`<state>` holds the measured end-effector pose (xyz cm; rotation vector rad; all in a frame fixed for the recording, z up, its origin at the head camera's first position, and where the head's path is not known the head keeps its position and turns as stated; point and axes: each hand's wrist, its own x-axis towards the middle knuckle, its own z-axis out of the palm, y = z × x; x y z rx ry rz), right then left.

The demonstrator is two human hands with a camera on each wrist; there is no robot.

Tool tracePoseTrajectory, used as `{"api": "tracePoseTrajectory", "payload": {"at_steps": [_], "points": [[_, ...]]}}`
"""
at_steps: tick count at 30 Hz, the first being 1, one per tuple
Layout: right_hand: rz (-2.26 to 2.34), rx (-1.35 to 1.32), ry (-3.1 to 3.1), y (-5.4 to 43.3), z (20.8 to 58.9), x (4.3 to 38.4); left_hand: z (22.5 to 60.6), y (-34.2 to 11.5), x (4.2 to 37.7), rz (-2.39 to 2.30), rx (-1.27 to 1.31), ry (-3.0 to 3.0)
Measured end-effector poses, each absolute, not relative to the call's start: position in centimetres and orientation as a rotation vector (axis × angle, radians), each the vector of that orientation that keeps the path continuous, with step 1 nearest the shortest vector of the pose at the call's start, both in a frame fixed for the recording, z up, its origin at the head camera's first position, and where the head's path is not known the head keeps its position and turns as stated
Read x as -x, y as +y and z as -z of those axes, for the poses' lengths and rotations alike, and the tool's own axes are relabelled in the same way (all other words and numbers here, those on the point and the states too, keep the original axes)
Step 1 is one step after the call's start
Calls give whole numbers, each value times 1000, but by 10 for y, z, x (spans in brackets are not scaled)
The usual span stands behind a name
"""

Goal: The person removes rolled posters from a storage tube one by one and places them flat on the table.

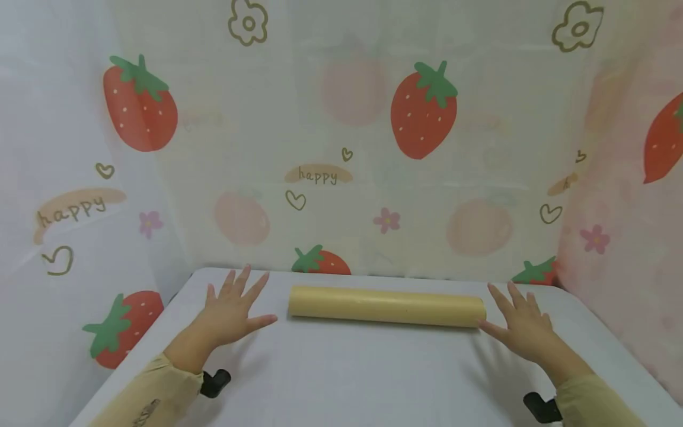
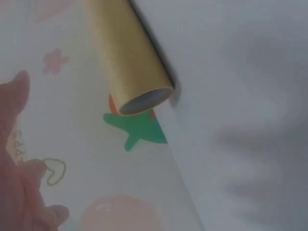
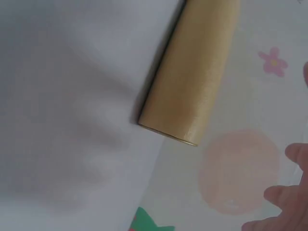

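A tan cardboard tube (image 1: 386, 306) lies sideways on the white table near its far edge. Its hollow left end shows in the left wrist view, where the tube (image 2: 130, 57) slants down from the top. Left of it, my left hand (image 1: 226, 317) is held over the table with fingers spread, apart from the tube. On the other side my right hand (image 1: 523, 326) is also spread, its thumb tip right at the tube's right end in the head view. In the right wrist view, fingertips (image 3: 284, 195) show at the right edge, away from the tube (image 3: 190, 72). Neither hand holds anything.
The white table (image 1: 373, 373) has rounded far corners. Behind it hangs a pale curtain (image 1: 256, 130) printed with strawberries, with more printed cloth at both sides. Dark wrist-worn pieces (image 1: 216, 384) stick out by both sleeves.
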<state>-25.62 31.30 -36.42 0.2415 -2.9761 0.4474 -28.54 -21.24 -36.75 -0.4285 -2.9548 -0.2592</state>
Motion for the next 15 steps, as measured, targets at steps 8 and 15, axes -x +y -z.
{"api": "tracePoseTrajectory", "payload": {"at_steps": [8, 15], "points": [[-611, -350, -2883, 315, 372, 277, 384, -217, 309, 448, 434, -2895], [-795, -317, -2903, 320, 375, 288, 392, -219, 320, 796, 401, -2905]]}}
